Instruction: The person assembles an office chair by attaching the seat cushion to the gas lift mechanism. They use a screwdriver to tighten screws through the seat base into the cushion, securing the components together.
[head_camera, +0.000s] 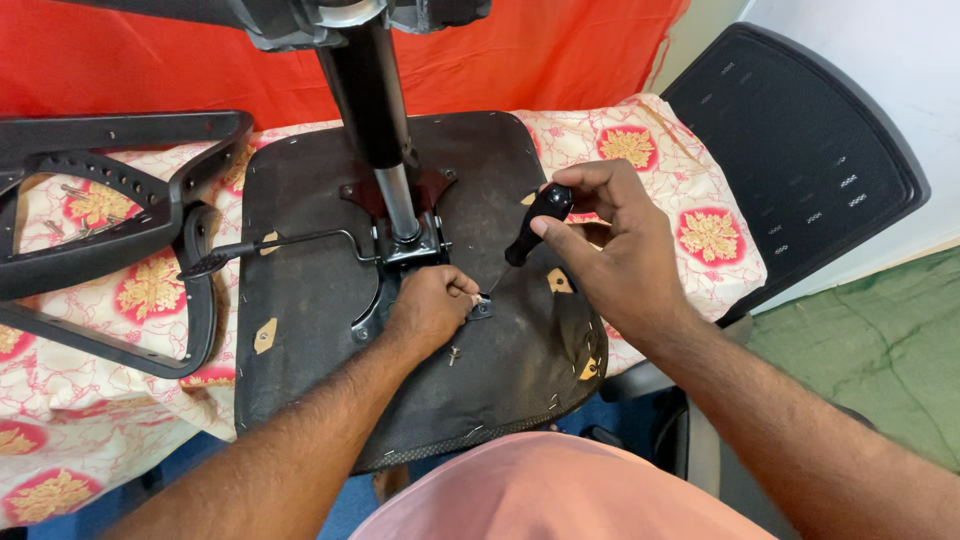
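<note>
Bottom of frame: pink-shirted torso, both forearms reaching up into centre. Left hand was closed, fingertips pinching a small bolt or washer at the corner of the metal mounting plate, just right of centre frame. Right hand was closed round the black handle of a screwdriver, shaft angled down-left toward that same corner; tip hidden behind the left fingers, so can't tell if it was seated. One loose screw lay on the seat just below the left hand. Work piece was an upturned chair seat, black fabric underside up, stapled round the edge, filling frame centre on a bed with a floral sheet. Gas-lift column rose from the plate to top centre; black lever ran off left from the plate. Judgement: fastening step at the plate's lower-right corner, one fixing being started by hand. Next move would likely need the driver tip lined up square on the head while the left fingers steadied it, then clearing them. Farther out: black armrest frame upper left, mesh backrest upper right, red cloth across the top, green floor right.
</note>
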